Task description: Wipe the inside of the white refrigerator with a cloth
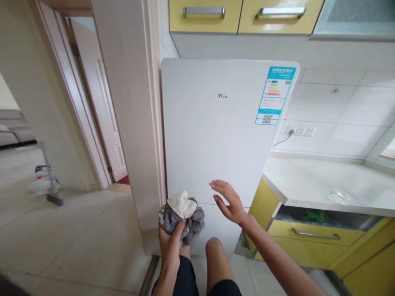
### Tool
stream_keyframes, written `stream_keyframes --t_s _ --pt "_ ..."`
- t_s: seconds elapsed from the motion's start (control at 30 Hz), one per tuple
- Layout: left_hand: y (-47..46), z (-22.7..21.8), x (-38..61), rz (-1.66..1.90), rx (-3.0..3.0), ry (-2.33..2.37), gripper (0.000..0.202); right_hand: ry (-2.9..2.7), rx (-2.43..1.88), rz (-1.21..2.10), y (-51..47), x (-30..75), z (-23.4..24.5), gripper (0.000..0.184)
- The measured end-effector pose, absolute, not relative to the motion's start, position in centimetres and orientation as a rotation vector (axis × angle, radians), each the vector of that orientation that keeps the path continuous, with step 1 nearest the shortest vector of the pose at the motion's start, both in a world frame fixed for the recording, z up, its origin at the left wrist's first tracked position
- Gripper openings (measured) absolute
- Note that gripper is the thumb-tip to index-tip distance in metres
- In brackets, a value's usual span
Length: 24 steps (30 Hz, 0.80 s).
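Note:
My left hand (171,238) grips a bunched grey cloth (195,222) with a cream-white cloth or patch (182,204) on top; whether these are one piece or two I cannot tell. The thumb presses across the front of the bundle. To its right, my right hand (228,201) is raised in front of the white fridge (200,139), fingers stretched out and thumb apart, holding nothing. It is near the seam between the upper and lower fridge doors; whether it touches the door I cannot tell. A blue and white energy label (275,95) is at the door's upper right.
Yellow wall cupboards (203,20) hang above the fridge. Right of it stands a white countertop (324,185) over a yellow drawer (314,236). A door frame (129,123) borders the left side. Farther left, a broom (51,181) leans near the wall.

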<state>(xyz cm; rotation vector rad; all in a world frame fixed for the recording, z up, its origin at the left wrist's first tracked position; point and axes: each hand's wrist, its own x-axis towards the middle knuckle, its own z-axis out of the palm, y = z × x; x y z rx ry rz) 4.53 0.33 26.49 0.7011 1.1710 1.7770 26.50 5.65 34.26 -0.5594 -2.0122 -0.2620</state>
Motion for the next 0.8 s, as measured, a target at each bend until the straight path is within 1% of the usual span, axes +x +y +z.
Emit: stream_keyframes --t_s 0.07,0.17,0.27,0.47,0.53,0.6,0.7,0.73,0.8 --pt "1.3 27.7 6.1 1.793 0.725 1.136 0.063 -1.961 -0.562 -0.235 2.3 27.2 34.0 0.056" --pt "2.5 29.7 9.0 1.842 0.815 1.045 0.064 -2.034 -0.67 -0.181 -0.7 27.9 34.0 0.065" --pt "3.1 31.2 11.9 1.818 0.886 0.877 0.07 -2.136 -0.795 -0.152 -1.4 28.1 34.1 0.08" --pt "2.8 31.9 15.3 1.543 0.936 0.54 0.09 -2.034 -0.984 -0.196 -0.1 28.4 34.5 0.118" --pt "2.6 31.9 15.7 1.472 0.955 0.481 0.095 -1.986 -0.998 -0.222 0.4 28.8 34.6 0.124" --pt "2.3 32.1 15.9 1.424 1.019 0.448 0.093 -1.908 -1.003 -0.237 1.0 29.3 34.6 0.123" --pt "2.4 32.0 16.3 1.395 1.113 0.39 0.083 -1.743 -1.012 -0.225 2.0 30.4 34.1 0.119" --pt "2.5 31.9 16.4 1.392 1.126 0.374 0.079 -1.691 -1.008 -0.226 2.4 30.9 33.8 0.114" --pt "2.9 31.5 16.7 1.361 1.148 0.35 0.075 -1.589 -0.995 -0.23 3.0 31.8 33.2 0.098"
